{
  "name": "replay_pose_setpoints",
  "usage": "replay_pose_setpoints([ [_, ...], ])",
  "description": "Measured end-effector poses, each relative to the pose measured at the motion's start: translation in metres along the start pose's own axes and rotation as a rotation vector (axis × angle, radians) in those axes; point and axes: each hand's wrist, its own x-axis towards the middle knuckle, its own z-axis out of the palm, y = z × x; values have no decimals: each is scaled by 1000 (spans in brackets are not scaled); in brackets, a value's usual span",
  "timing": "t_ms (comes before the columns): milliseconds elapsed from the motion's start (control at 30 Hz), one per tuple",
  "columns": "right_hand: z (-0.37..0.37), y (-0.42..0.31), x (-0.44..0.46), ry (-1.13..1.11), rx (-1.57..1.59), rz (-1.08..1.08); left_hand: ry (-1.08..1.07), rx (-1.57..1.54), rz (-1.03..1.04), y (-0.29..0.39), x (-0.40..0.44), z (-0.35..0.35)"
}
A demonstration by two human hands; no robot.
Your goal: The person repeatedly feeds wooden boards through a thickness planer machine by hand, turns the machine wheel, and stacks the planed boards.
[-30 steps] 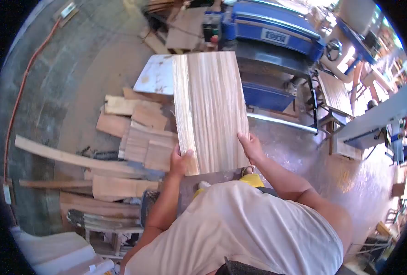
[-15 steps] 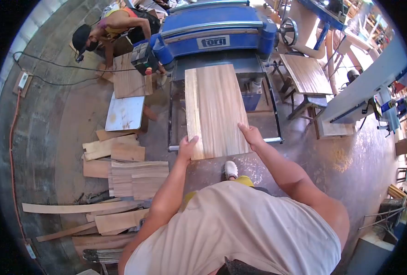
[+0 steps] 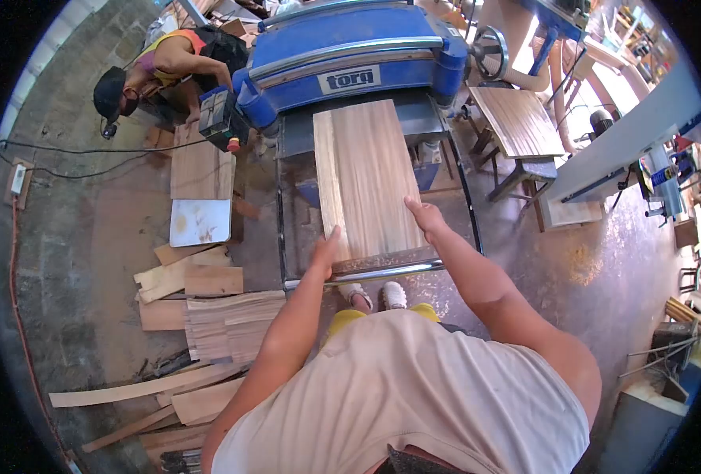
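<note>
A wide wooden board (image 3: 370,178) lies lengthwise ahead of me, its far end at the dark bed of a blue thickness planer (image 3: 346,63) marked "torq". My left hand (image 3: 326,251) grips the board's left edge near the close end. On the opposite edge, a bit farther up, my right hand (image 3: 425,218) is closed with the thumb on top. Both hands' fingers under the board are hidden. Beneath the board runs the planer's open roller frame (image 3: 366,274), with its chrome roller just in front of my feet.
At the left, another person (image 3: 169,75) bends over a board (image 3: 202,170) beside a white panel (image 3: 199,222). Several planks (image 3: 232,324) and offcuts lie on the floor at left. Another board (image 3: 516,122) rests on a stand (image 3: 524,175) to the right. A black cable (image 3: 90,150) crosses at left.
I have stepped closer to the planer, and both my shoes now show. The board's near end has dropped toward the roller. The other person has shoved the board there over part of the white panel.
</note>
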Motion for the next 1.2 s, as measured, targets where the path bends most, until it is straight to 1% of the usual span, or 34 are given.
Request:
replay_pose_setpoints([
  [33,5,-12,-5,16,2,-3,60,152,12,4,-3,-1],
  [67,11,-20,-6,35,7,-4,52,154,6,3,4,-1],
  [133,16,-23,12,53,-34,2,52,-23,2,3,26,-1],
  [200,22,-30,22,73,-82,3,63,11,-3,5,50,2],
  [267,35,-50,16,242,-627,-463,74,48,-8,19,59,3],
  [300,40,-63,4,252,-631,-459,102,108,-2,37,52,3],
  [367,49,-77,-27,76,-1275,-850,117,173,4,46,60,4],
  [400,51,-73,-32,83,-1279,-841,98,93,53,40,75,7],
  [433,52,-67,-37,13,-1415,-801,80,13,98,41,82,7],
  [467,53,-63,-40,-68,-1551,-754,78,2,110,40,89,8],
  [500,52,-57,-33,-74,-1560,-743,73,-4,98,34,101,10],
  [567,47,-45,-15,63,-1665,-875,75,19,131,18,127,17],
  [700,44,-57,8,-18,-1572,-884,81,-12,129,38,130,20],
  [767,40,-67,26,-23,-1530,-842,103,-12,59,57,133,26],
  [800,41,-72,29,-60,-1526,-864,84,-12,38,78,116,22],
  [833,42,-76,26,-51,-1527,-842,122,-18,21,73,119,22],
  [867,44,-78,29,-39,-1529,-826,107,-11,23,71,128,22],
  [900,44,-78,34,-74,-1523,-851,88,-4,27,66,141,25],
  [933,44,-76,36,-56,-1515,-866,199,103,89,66,147,27],
  [967,42,-77,41,-28,-1507,-877,222,102,82,65,152,29],
  [1033,41,-77,45,-48,-1493,-902,295,120,72,86,133,31],
  [1067,40,-78,48,-47,-1482,-930,287,109,73,65,160,33],
  [1100,39,-81,50,-37,-1472,-957,280,117,78,70,162,30],
  [1167,39,-85,54,-22,-1476,-965,181,268,32,87,158,27],
  [1200,38,-86,56,-24,-1484,-978,249,301,-13,93,155,30],
])
